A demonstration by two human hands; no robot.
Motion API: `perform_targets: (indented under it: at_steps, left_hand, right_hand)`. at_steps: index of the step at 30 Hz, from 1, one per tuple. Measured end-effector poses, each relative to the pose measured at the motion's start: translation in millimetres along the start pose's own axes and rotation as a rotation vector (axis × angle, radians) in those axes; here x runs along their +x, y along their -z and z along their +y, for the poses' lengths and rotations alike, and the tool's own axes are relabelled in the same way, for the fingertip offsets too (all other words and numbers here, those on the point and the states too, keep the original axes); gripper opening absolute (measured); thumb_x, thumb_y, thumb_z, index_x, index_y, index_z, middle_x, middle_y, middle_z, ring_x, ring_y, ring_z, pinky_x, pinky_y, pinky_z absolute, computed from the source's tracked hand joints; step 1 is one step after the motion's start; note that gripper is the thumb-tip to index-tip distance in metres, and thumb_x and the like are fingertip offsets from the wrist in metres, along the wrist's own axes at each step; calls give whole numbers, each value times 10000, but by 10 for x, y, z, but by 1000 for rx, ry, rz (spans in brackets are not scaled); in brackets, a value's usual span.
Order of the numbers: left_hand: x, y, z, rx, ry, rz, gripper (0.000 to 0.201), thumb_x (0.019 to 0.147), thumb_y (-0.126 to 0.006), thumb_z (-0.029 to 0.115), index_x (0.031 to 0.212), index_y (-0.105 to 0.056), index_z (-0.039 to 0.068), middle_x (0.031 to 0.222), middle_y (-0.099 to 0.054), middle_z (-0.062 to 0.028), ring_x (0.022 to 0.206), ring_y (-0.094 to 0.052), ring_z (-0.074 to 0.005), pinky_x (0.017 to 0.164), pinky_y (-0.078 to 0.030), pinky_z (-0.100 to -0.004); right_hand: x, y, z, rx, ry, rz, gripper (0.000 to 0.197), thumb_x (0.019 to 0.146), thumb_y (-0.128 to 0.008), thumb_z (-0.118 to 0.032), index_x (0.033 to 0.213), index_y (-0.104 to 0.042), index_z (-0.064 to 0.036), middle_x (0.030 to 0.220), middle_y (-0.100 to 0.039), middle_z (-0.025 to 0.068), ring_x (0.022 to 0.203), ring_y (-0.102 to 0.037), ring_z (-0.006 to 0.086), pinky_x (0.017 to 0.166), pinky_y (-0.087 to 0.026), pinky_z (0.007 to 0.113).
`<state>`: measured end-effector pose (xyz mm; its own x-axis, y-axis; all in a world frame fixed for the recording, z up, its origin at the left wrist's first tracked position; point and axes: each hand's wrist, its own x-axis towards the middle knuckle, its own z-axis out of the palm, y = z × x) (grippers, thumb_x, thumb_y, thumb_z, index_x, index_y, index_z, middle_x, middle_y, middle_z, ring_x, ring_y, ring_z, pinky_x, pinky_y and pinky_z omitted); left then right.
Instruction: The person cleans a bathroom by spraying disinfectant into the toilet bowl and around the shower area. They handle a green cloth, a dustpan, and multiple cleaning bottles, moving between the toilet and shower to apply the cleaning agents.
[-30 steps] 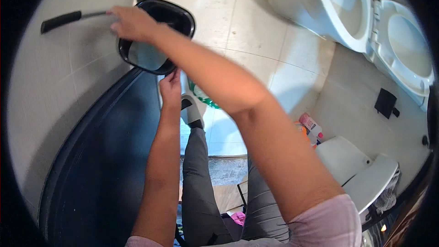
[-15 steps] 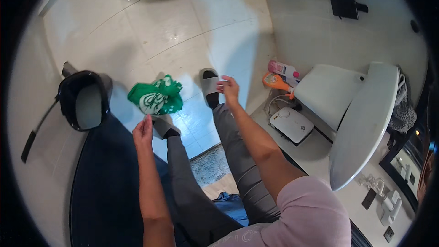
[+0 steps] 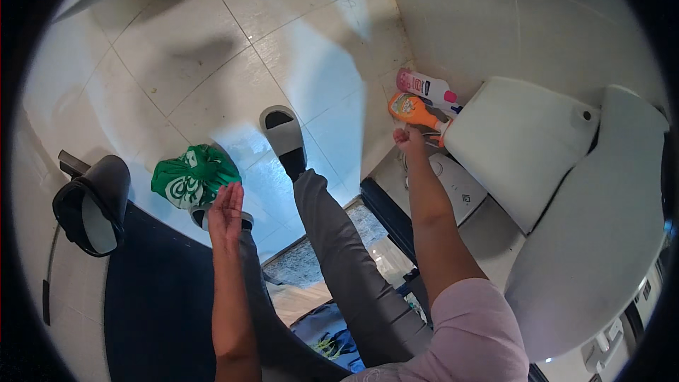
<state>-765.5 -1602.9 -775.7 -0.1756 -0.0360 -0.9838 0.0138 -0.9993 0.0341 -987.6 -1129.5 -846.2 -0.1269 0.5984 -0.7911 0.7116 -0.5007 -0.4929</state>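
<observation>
My left hand (image 3: 227,211) is open, its fingers stretched and pointing forward. It appears over the near edge of a knotted green plastic bag (image 3: 194,175) with a white print, which rests on the tiled floor by my slippered left foot; I cannot tell whether they touch. Off to the right, my right hand (image 3: 409,139) has loosely bent fingers with nothing visible in them. Closest to it is an orange bottle (image 3: 416,110) lying beside a white bottle with a pink cap (image 3: 427,88). A flat white appliance (image 3: 456,187) shows beyond my right forearm.
A black bin-like container (image 3: 99,205) stands at the left beside a dark panel (image 3: 159,290). On the right, a white boxy fixture (image 3: 520,141) and a large rounded white slab (image 3: 594,240) jut out. A doorsill with a grey mat (image 3: 297,267) lies between my legs.
My view has turned and shifted. My right hand has moved rightward, close to the orange bottle, its fingers more bent. My left hand now overlaps the green bag's edge in view. My right foot has stepped.
</observation>
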Motion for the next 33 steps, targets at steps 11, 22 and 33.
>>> perform_targets:
  at_steps: [11,22,33]
  left_hand:
    - [414,76,-337,166,129,29,453,795,-566,19,1186,-350,-60,1118,-483,-207,1040,-527,-318,908,-461,-387]
    - [-35,-280,-464,349,51,-30,342,834,-534,67,1139,-409,-25,1130,-485,-182,1035,-521,-311,905,-445,-406]
    - [-469,-254,3,569,-168,-48,301,853,-532,73,1124,-446,-27,1117,-522,-145,945,-576,-241,809,-494,-318]
  right_hand:
    - [868,-53,-352,89,483,-197,500,872,-455,-439,1255,-389,-125,1217,-495,66,1108,-475,268,892,-405,454]
    - [-336,-189,858,254,412,-27,488,761,-682,-207,1146,-403,-96,1148,-518,92,1030,-540,251,841,-484,442]
    - [184,0,317,423,441,221,430,800,-612,-125,1169,-394,-101,1165,-508,124,1008,-553,309,780,-498,492]
